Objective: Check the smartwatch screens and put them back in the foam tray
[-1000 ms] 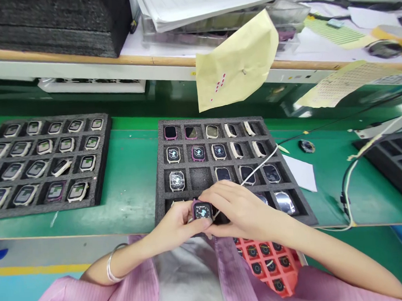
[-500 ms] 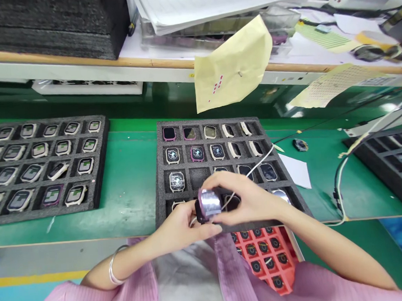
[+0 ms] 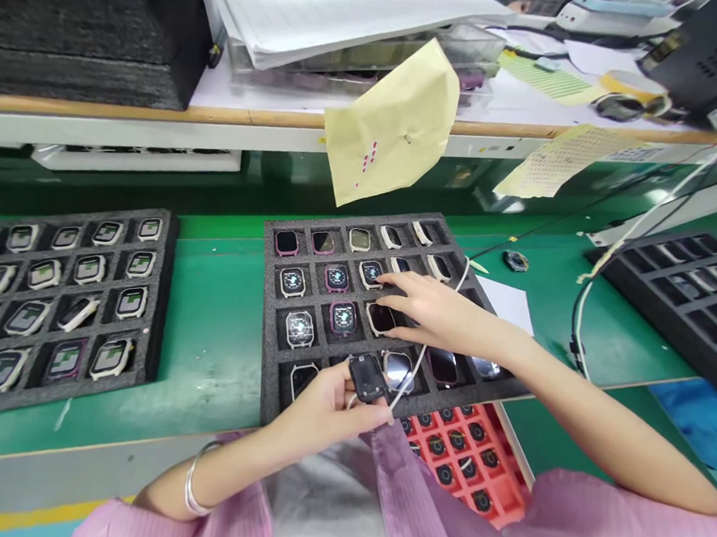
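Note:
My left hand [image 3: 330, 404] is closed round a small black watch charger [image 3: 368, 377] with a white cable [image 3: 416, 365], held over the front edge of a grey foam tray [image 3: 270, 339]. My right hand [image 3: 437, 312] is over the tray's middle, its fingers apart. Its fingertips are at a pale-framed watch [image 3: 381, 318] with a dark screen; whether they press on it I cannot tell. Just left of that watch, a purple watch [image 3: 343, 319] with a lit screen lies in its slot. Another lit watch [image 3: 371, 274] sits behind, close to the index fingertip.
At left stands another foam tray [image 3: 163, 297] of watches; a third tray [image 3: 657, 299] is at right. A red tray [image 3: 496, 487] with round black parts sits below the bench edge. A yellow paper [image 3: 394, 128] hangs from the shelf. White paper [image 3: 506, 304] and cables lie right.
The purple watch has gone from my right hand into the formerly bare slot, its screen lit. My right hand has moved to the neighbouring watch. My left hand still holds the charger.

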The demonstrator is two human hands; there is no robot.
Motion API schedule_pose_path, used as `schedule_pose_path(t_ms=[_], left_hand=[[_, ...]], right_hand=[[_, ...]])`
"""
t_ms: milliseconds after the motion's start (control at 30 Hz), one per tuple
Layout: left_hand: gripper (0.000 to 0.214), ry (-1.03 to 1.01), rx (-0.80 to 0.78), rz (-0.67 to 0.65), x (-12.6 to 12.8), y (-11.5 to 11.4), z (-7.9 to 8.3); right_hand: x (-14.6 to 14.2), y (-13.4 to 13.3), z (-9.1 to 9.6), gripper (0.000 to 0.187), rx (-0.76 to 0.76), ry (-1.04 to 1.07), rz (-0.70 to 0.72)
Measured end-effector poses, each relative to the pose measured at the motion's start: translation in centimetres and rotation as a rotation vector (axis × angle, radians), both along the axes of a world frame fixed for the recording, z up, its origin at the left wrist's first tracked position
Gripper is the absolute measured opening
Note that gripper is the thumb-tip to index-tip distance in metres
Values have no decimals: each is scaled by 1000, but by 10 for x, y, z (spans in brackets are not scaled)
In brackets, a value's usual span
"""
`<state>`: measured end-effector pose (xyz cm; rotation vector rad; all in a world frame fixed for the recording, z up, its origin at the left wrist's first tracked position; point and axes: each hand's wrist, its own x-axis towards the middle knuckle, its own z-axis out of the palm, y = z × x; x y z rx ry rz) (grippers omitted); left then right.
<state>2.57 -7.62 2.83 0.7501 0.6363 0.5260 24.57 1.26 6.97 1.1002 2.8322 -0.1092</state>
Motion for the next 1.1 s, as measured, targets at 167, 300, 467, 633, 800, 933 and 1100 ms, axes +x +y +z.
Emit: schedule_pose_path(t_ms=[167,300,467,633,800,933,1100], left_hand=[[30,14,35,-1,7,-1,-4],[40,65,-19,55,4,-1,-9],[39,40,-23,58,5,0,-11],[34,79,30,73,8,-2,-10],[28,161,156,122,9,-5,-8],[31,193,150,117,7,-3,-9],[35,159,149,73,4,-2,-11]], right_hand=[[0,6,-14,36,-23,78,-5],[9,3,-10,32,-71,343,-67],[1,-34,7,37,-220,563,-4],[-19,-62,7,34,-244,451,91],[-23,-61,4,36,-207,415,110],[-26,-62,-5,29,-183,510,67],[-24,-64,-21,28,-240,687,32]])
